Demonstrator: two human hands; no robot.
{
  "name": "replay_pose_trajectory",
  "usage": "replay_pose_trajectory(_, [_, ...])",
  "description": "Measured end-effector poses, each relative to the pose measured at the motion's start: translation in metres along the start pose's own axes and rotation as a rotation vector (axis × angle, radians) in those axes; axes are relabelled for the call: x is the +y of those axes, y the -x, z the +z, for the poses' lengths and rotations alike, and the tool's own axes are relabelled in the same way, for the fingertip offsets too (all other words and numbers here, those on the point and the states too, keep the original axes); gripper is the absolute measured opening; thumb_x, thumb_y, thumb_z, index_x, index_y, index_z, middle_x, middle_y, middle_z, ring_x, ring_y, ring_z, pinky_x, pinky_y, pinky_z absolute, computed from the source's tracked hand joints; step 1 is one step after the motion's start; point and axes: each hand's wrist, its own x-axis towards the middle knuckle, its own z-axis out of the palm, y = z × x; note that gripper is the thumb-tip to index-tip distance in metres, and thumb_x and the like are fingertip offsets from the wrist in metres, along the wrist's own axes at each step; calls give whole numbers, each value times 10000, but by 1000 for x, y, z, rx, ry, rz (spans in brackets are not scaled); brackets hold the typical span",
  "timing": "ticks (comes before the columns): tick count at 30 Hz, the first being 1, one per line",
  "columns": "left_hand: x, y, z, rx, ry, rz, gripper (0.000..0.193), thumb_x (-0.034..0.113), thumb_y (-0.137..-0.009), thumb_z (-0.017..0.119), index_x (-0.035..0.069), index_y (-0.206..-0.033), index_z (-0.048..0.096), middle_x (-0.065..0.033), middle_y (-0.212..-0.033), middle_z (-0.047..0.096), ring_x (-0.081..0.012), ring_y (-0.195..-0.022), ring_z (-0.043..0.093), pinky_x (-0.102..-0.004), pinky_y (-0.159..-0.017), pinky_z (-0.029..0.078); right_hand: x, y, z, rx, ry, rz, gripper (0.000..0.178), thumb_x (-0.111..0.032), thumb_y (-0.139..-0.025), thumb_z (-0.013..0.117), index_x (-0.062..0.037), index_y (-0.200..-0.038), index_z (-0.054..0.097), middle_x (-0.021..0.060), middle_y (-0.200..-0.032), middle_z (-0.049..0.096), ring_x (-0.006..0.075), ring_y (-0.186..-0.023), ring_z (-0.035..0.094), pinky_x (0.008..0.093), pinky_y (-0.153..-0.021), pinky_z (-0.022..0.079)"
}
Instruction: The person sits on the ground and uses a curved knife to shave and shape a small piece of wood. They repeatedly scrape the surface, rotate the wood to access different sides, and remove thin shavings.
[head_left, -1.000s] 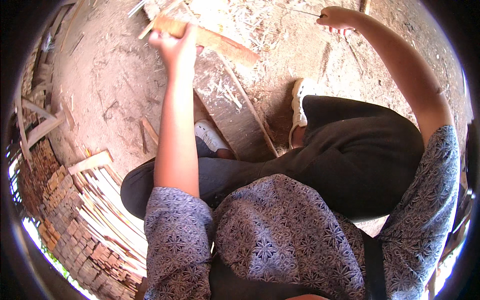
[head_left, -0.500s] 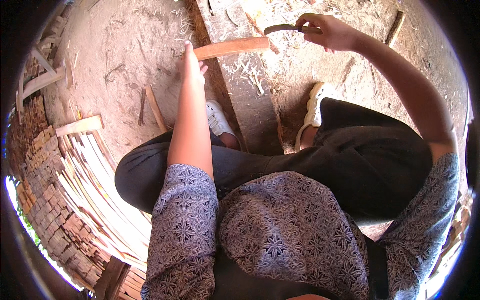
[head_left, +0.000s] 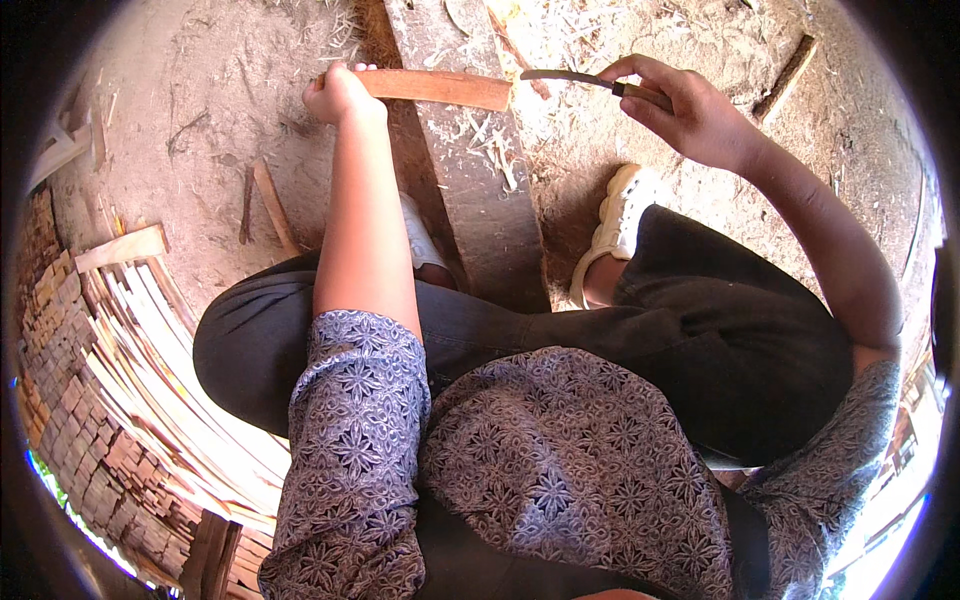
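Note:
My left hand [head_left: 342, 95] is wrapped round one end of a reddish-brown wooden slat [head_left: 445, 88]. The slat lies roughly level, its right end over a thick wooden plank [head_left: 465, 150] that runs away from me between my feet. In my right hand [head_left: 690, 110] is a knife with a dark, slightly curved blade [head_left: 560, 75] and a short handle. The blade points left, its tip close to the slat's free end with a small gap between them. Part of the knife's handle is hidden by my fingers.
Pale shavings [head_left: 490, 150] lie on the plank and the dirt floor. A stack of long, thin wooden strips [head_left: 170, 370] stands at the left, beside piled small blocks [head_left: 75, 400]. Loose sticks [head_left: 272, 205] lie left of my leg, and another stick [head_left: 785, 80] at the far right.
My left hand has gone from stretched fingers to a closed grip, and the slat has shifted left. The knife and my right hand have come slightly nearer to me. The whole view has shifted a little.

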Motion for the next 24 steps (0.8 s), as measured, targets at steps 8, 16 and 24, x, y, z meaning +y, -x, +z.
replay_pose_trajectory(8, [1, 15, 12, 80, -25, 106, 113, -55, -863, 523, -101, -954, 474, -168, -800, 568, -242, -582, 587, -394, -536, 562, 2, -11, 8, -1, -42, -38, 222, -203, -1028, 568, -110, -1230, 580, 106, -767, 666, 195, -718, 676, 393, -694, 502])
replay_pose_trajectory(16, [-2, 11, 9, 84, 10, 143, 141, -58, -848, 523, -89, -975, 469, -173, -791, 559, -239, -570, 577, -386, -508, 551, 2, -13, 12, 18, 12, -63, 218, -201, -1030, 563, -97, -1221, 574, 102, -708, 631, 191, -629, 638, 389, -640, 489])
replay_pose_trajectory(24, [-4, 11, 10, 91, -5, 149, 94, -59, -845, 515, -82, -927, 476, -164, -780, 563, -232, -572, 581, -380, -508, 559, -2, -9, 9, 2, 38, 1, 217, -213, -1035, 553, -105, -1223, 573, 98, -693, 625, 188, -621, 631, 398, -632, 480])
